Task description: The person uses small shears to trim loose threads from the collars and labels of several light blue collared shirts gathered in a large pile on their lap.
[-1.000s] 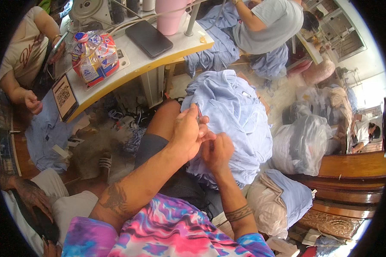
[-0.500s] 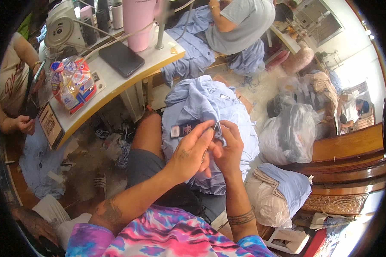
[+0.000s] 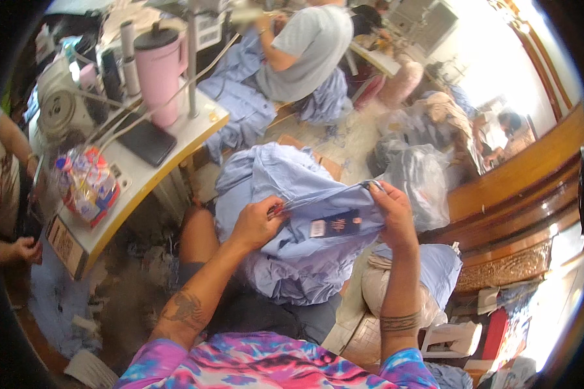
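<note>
Both hands stretch the edge of a light blue garment over the lap.

Left hand: grip pinched together on the garment edge, a small red object at the fingertips, kind unclear. Right hand: grip closed on the same edge further right, fabric taut between the two. Dark label lies on the cloth just below that edge. Garment bulk hangs over the knees. Surface at left carries a pink tumbler and a dark phone.

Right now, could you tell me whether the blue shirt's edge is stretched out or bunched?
Stretched out: left hand and right hand pull the blue shirt edge taut between them.
</note>
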Demonstrator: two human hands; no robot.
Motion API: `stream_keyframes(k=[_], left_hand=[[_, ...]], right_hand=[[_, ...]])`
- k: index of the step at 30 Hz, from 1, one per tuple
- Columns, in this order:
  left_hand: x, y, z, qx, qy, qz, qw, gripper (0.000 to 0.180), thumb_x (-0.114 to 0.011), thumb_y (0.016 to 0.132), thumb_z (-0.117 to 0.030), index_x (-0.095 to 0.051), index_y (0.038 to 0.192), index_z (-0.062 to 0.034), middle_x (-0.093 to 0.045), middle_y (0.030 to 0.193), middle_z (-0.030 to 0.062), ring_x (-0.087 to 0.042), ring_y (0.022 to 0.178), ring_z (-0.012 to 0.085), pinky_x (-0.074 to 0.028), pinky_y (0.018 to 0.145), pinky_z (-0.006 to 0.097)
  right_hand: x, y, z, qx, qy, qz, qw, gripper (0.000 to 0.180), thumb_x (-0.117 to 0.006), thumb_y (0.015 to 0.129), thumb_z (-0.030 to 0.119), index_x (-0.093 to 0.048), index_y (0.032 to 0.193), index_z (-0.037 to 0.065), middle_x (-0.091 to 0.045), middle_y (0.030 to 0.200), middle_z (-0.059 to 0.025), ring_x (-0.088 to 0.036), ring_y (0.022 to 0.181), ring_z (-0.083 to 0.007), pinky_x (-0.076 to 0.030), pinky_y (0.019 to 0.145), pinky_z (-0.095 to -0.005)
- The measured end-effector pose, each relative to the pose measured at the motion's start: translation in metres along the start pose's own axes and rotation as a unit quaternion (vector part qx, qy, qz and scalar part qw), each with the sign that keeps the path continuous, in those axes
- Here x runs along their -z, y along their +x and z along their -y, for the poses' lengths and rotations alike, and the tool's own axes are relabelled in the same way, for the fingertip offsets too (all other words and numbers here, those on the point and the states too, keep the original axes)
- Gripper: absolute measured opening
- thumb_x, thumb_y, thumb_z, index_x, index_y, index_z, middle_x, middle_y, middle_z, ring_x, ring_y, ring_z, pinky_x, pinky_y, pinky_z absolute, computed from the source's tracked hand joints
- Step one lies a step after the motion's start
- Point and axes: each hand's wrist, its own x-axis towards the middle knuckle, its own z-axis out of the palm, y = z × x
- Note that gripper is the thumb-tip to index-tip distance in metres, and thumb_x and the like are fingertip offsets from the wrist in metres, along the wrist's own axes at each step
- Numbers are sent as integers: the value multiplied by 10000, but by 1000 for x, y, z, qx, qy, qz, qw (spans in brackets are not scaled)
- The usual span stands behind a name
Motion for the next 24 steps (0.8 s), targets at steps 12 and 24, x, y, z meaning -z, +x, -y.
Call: stream_keyframes(k=[12, 24], left_hand=[[89, 286, -240, -463, -18, -9, 886, 183, -670, 1001, -155, -712, 1091, -1, -719, 870, 102, -635, 814, 127, -508, 753, 309], [34, -23, -43, 225, -351, 118, 901, 440, -451, 1117, -412, -638, 1098, -14, -543, 682, 13, -495, 468, 90, -438, 437, 271]], right_hand=[[-51, -110, 84, 243, -273, -250, 897, 192, -644, 1040, 141, -703, 1126, -20, -687, 887, 27, -585, 778, -41, -460, 726, -198], [-129, -58, -148, 115, -307, -248, 912, 237, -726, 983, 126, -657, 1174, 3, -686, 699, -86, -568, 560, -60, -442, 524, -244]])
